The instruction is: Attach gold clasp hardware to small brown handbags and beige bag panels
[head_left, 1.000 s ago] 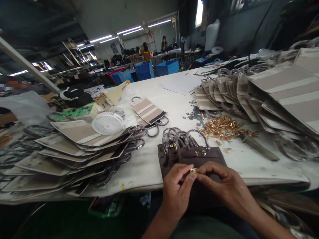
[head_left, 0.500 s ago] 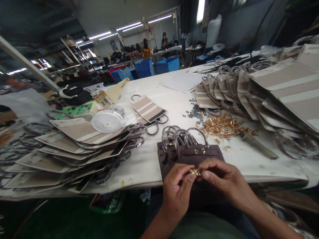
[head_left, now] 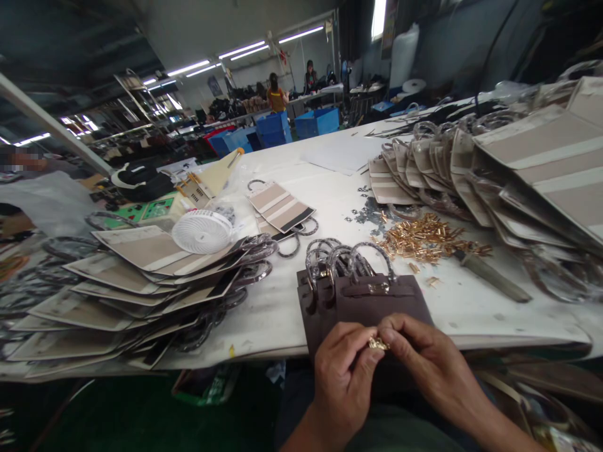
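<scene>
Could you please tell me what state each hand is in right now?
Left hand: closed, pinching small gold-coloured hardware.
Right hand: closed, pinching at the same hardware.

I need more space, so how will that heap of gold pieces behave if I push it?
The gold pieces would probably scatter, being small and loosely heaped. Their shiny surfaces may be slippery, and slim, elongated ones might roll.

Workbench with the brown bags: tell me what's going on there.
A person holds a small gold-coloured piece at the fingertips of the left hand and right hand, in front of dark brown bags at the near edge of the table. Beyond, to the right, lies a pile of gold-coloured parts. Left of the bags, a white fan rests on stacked beige pieces.
</scene>
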`<state>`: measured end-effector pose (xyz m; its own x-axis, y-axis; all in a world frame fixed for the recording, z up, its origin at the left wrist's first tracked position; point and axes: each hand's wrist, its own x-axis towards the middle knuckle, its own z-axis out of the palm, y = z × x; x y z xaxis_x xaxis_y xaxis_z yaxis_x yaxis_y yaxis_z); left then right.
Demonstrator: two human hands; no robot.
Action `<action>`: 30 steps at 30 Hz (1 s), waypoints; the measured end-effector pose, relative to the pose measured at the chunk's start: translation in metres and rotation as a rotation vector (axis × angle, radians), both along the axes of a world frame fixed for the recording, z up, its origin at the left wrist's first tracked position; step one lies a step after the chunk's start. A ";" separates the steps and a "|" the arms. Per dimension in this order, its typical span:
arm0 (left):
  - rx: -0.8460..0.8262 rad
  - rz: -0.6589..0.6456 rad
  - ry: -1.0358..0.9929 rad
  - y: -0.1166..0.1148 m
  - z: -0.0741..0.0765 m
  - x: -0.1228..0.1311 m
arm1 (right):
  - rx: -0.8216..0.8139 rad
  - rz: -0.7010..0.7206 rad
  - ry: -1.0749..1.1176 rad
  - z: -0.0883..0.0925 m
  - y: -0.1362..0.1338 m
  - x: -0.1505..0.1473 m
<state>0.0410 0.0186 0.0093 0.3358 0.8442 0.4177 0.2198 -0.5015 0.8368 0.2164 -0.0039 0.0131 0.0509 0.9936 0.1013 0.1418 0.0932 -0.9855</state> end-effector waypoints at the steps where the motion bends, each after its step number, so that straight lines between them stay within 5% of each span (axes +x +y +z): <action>1: 0.019 -0.008 0.006 0.000 -0.001 0.000 | -0.012 -0.015 0.008 -0.001 -0.001 -0.001; 12: -0.091 0.046 -0.070 0.008 -0.011 0.003 | -0.059 -0.003 0.299 -0.010 0.001 -0.005; 15: -0.117 0.069 -0.028 0.012 -0.018 0.001 | 0.033 -0.102 0.114 -0.018 0.011 0.000; 18: -0.091 0.163 0.083 0.021 -0.029 -0.007 | 0.238 -0.220 -0.292 -0.026 0.030 0.016; 22: 0.018 0.246 0.244 0.036 -0.040 -0.020 | 0.336 -0.014 -0.747 -0.029 0.057 0.035; 24: -0.006 0.268 0.266 0.040 -0.042 -0.023 | 0.352 0.088 -0.812 -0.026 0.064 0.036; 30: -0.222 0.329 0.134 0.040 -0.038 -0.015 | 0.437 0.081 -0.640 -0.013 0.047 0.024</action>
